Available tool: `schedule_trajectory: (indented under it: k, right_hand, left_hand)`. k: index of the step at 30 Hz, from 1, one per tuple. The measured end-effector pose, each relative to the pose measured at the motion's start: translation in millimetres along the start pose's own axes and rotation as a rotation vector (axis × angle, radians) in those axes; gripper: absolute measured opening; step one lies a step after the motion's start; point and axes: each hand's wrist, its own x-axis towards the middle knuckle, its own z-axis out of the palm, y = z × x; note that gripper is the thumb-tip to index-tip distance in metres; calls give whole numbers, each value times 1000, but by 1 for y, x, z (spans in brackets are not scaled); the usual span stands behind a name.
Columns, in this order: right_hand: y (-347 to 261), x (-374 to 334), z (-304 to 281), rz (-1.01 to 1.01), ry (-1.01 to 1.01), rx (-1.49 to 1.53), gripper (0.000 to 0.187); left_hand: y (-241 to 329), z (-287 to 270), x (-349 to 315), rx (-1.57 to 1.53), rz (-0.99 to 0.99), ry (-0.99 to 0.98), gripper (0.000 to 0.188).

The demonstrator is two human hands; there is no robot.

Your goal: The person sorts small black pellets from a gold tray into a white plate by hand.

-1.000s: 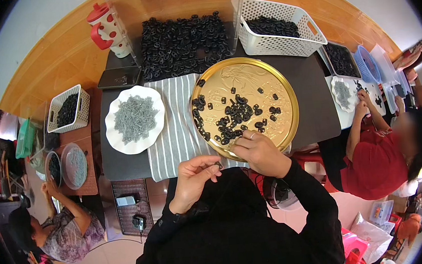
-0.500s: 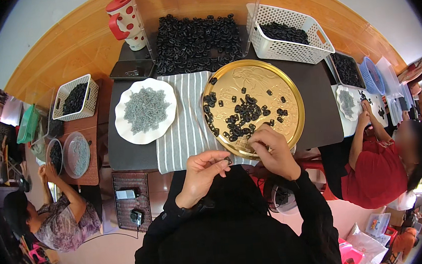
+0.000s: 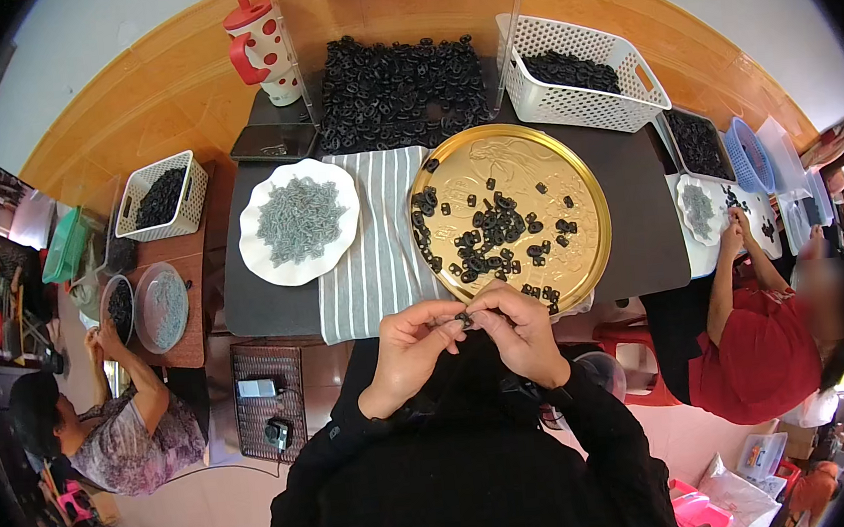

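Observation:
Both hands meet in front of my body, just off the near rim of the round gold tray. My left hand pinches a small black plastic part between thumb and fingertips. My right hand closes its fingertips on the same spot; whether a second piece is between them is hidden. On the tray lie many loose black plastic parts, some heaped in the middle, others scattered. Left of it, a white scalloped plate holds a pile of small grey pieces, too small to name.
A striped cloth lies under the tray's left side. Behind stand a clear bin of black parts, a white basket, a phone and a dotted tumbler. People work at both sides.
My right hand has left the tray's near edge and come left to my left hand, so the fingertips now meet at the small black part. My left hand stays nearly in place.

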Motion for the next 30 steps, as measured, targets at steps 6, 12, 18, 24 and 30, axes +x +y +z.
schedule_trajectory:
  k: [6, 12, 18, 24, 30]
  right_hand:
    - [0, -1, 4, 52, 27, 42, 9]
    - [-1, 1, 10, -76, 54, -116, 5]
    - [4, 0, 9, -154, 15, -214, 4]
    - [-3, 2, 0, -52, -143, -165, 6]
    - [-16, 10, -60, 27, 165, -393, 4]
  left_hand:
    - [0, 0, 0, -8, 4, 17, 21]
    - [-2, 0, -2, -18, 20, 50, 20]
    - [-2, 2, -7, 84, 50, 43, 22]
    - [-2, -2, -4, 60, 26, -6, 23]
    - [-10, -15, 1, -5, 49, 70, 22]
